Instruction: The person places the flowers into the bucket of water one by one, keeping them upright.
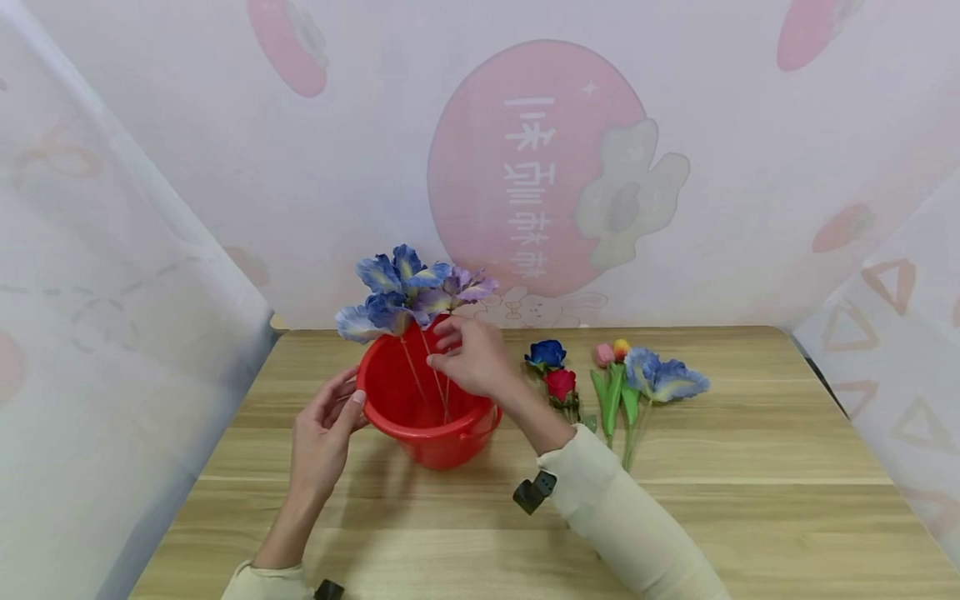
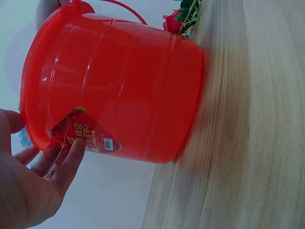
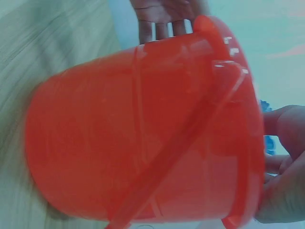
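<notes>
A red plastic bucket (image 1: 431,446) stands upright on the wooden table, tilting slightly in the head view. My left hand (image 1: 324,433) holds its left side, thumb at the rim and fingers against the outer wall beside a label (image 2: 83,131). Blue artificial irises (image 1: 401,287) and a purple one (image 1: 468,287) stand in the bucket, blooms above the far rim and thin stems (image 1: 416,375) running down inside. Over the bucket's right side is my right hand (image 1: 472,354), thumb and fingers apart close to the stems. In the right wrist view, the rim partly hides this hand.
Right of the bucket lie a blue rose (image 1: 546,354), a red rose (image 1: 560,385), pink and yellow tulips (image 1: 613,392) and another blue iris (image 1: 663,377). The bucket's red handle (image 3: 176,152) hangs down its side. A printed cloth backdrop (image 1: 360,167) rises behind the table.
</notes>
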The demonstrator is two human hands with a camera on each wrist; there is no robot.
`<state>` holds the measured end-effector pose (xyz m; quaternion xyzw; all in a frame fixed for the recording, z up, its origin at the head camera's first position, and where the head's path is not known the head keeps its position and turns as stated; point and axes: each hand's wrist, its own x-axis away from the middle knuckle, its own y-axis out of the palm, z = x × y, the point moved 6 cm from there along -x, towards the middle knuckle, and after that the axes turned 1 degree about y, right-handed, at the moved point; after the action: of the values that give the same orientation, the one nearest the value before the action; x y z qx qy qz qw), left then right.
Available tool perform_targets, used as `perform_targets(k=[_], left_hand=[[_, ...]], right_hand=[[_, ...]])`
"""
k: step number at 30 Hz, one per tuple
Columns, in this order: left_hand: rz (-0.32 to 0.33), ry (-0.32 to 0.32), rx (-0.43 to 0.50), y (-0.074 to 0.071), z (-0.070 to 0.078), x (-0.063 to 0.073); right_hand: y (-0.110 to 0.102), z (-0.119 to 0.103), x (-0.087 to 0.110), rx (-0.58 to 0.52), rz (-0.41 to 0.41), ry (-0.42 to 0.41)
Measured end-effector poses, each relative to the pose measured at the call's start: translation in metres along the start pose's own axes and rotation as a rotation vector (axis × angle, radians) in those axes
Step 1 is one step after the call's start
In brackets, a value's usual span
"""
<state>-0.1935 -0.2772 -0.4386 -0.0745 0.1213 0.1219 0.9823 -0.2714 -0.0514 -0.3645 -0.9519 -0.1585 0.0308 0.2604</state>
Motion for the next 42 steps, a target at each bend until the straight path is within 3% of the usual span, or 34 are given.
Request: perform_targets(k=[6, 16, 23, 42], left_hand=[[0.002, -0.003, 0.004, -0.001, 0.0, 0.0], [0.004, 0.003, 0.0, -0.003, 0.0, 0.001], [0.011, 0.0, 0.008, -0.004, -0.001, 0.001], [0.004, -0.006, -0.013, -0.003, 0.003, 0.001]], right_hand=[[-0.016, 0.001, 0.015, -0.054, -0.013, 0.005], [-0.06, 0.017, 0.04, -0.118, 0.089, -0.037], [-0.085, 0.039, 0.054, -0.26, 0.112, -0.024], [-0.155, 0.104, 0.102, -0.36, 0.246, 0.086]])
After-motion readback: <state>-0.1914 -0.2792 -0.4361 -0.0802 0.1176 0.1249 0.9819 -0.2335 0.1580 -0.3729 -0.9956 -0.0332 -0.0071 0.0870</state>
